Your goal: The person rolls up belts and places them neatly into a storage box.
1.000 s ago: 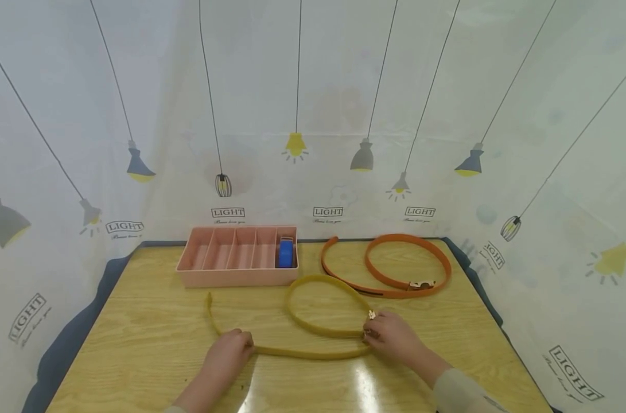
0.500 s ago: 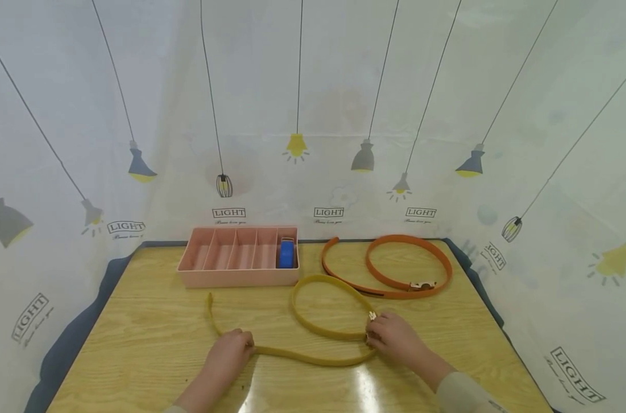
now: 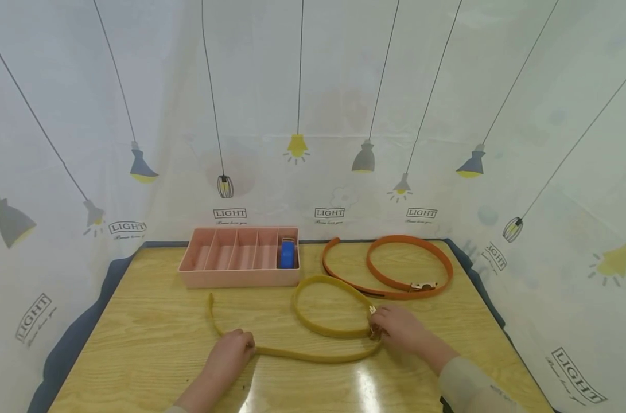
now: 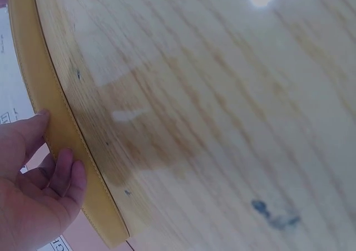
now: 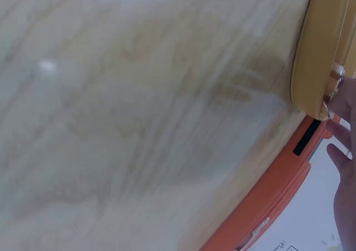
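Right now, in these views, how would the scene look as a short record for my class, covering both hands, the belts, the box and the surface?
Left hand: pinches the yellow belt
Right hand: grips the yellow belt's gold-coloured buckle
Yellow belt shape: loop beside the right hand, free end beyond the left
Orange belt: looped, right of the box
Pink box: five compartments; rightmost holds a blue item, apparently a rolled belt
Surface: wood-grain table

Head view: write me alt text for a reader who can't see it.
A person's left hand grips the strap of a yellow belt while the right hand holds it at the buckle. Behind it on the wooden table are a pink tray, with a blue item at its right end, and a looped orange belt right of the tray.
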A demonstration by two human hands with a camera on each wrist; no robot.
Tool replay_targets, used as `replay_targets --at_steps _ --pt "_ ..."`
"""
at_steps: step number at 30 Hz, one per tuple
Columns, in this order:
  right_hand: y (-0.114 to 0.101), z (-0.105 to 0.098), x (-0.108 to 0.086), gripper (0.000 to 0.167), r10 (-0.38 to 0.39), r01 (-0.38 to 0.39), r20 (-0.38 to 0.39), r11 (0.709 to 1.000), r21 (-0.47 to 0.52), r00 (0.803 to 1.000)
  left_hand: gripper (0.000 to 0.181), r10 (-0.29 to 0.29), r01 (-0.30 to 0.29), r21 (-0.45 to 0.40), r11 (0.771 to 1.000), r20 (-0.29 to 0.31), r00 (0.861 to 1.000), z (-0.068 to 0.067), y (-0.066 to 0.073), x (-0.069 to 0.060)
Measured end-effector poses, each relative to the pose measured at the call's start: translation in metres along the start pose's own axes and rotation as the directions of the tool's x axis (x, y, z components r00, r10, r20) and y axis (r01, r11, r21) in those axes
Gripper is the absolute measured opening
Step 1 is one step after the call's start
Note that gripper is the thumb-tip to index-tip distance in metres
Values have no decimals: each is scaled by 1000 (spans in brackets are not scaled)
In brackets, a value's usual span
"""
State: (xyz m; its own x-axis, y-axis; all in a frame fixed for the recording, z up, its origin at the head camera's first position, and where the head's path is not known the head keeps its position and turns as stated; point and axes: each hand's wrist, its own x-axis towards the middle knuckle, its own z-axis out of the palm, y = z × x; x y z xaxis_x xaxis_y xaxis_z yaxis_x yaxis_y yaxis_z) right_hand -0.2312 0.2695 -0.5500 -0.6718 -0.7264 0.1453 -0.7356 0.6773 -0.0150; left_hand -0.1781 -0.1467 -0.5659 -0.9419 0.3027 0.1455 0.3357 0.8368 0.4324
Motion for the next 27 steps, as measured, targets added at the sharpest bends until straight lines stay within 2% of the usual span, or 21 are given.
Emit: replay_targets --at_steps 3,5,9,13,17,21,27 --pt "6 -3 2 33 -63 63 10 998 -7 998 13 0 0 0 1000 -6 1000 0 0 -1" --pt "8 -3 3 36 -83 84 18 996 -14 996 13 0 0 -2 1000 -9 1000 -1 0 -1" --pt "10 -2 3 30 -80 81 26 997 -16 996 12 0 0 -15 1000 -6 1000 -1 1 -1" --pt "8 0 1 25 -105 104 -16 993 -55 994 12 1 -1 -16 1000 5 1000 -2 1 -1" --pt "6 2 -4 22 -192 182 -79 976 -120 978 11 -12 12 -21 1000 25 1000 -3 2 -1" --pt "4 1 -7 26 -267 247 -106 954 -172 958 11 -15 15 -18 1000 26 1000 -3 1 -1" --pt "5 -5 -11 38 -301 267 -114 932 -244 947 10 -10 10 -14 1000 29 1000 -2 0 0"
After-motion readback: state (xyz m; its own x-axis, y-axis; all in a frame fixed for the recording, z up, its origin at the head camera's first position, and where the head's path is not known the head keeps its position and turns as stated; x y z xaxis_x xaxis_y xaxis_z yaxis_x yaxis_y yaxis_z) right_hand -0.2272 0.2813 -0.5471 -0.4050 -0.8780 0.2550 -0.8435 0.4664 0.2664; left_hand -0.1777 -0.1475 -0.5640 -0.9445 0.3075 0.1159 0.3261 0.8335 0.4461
